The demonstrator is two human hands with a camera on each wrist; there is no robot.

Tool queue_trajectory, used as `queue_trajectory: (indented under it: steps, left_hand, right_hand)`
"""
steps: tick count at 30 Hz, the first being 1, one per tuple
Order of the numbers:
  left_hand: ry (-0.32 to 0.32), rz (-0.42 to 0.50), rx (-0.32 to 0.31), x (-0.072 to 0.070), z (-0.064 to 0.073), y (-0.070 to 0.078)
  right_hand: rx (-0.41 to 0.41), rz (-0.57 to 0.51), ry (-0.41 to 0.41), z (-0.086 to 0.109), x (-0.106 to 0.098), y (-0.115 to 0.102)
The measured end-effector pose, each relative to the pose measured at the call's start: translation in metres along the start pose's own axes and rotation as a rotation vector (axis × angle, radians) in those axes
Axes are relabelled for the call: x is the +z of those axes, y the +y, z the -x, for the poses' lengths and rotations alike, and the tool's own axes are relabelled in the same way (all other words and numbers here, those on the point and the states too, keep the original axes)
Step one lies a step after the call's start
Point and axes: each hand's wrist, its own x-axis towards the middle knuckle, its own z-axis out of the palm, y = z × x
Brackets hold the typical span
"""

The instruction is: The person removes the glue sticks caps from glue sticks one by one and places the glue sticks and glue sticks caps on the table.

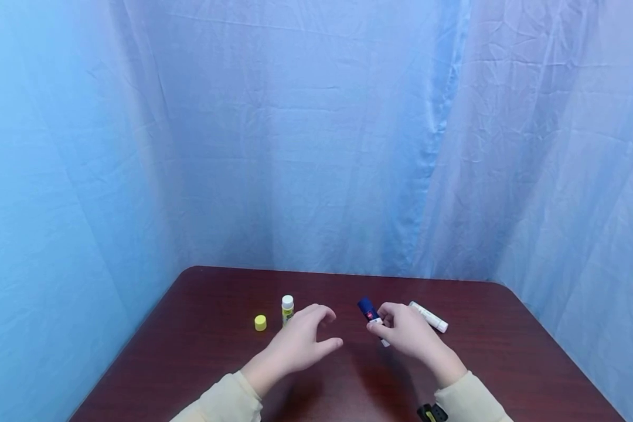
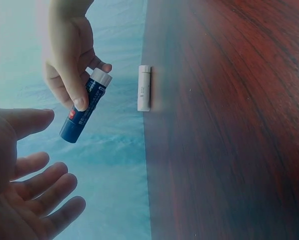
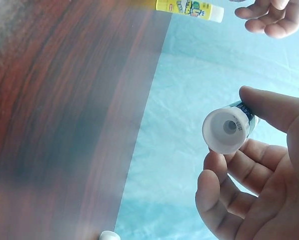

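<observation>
Between the thumb and fingers of my right hand [image 1: 406, 329] is a dark blue glue stick [image 1: 370, 310], held above the table with its blue cap end pointing away. Its hollow white base [image 3: 224, 131] faces the right wrist camera. My left hand [image 1: 308, 340] hovers to the left of it, thumb and fingers spread and holding nothing. Just behind the left hand stands a yellow glue stick [image 1: 287, 310], upright, white end on top, its lower part hidden by the hand in the head view. A small yellow cap [image 1: 261, 323] sits to its left.
A white glue-stick-like tube [image 1: 429, 317] lies on its side behind my right hand. The dark red-brown wooden table [image 1: 216, 351] has rounded far corners. Light blue curtains [image 1: 316, 146] hang behind it and on both sides.
</observation>
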Motion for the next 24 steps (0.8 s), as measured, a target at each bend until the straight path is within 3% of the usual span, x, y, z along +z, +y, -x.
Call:
queue_trajectory:
  steps: [14,24]
  left_hand:
    - [0.000,-0.002,-0.024,-0.007,0.012,-0.006]
    - [0.023,-0.029,0.008,-0.011,0.016,-0.014]
  right_hand:
    - [-0.048,0.035,-0.001,0.008,-0.003,-0.010]
    - [-0.099,0.039,-0.032,0.009,-0.002,-0.008]
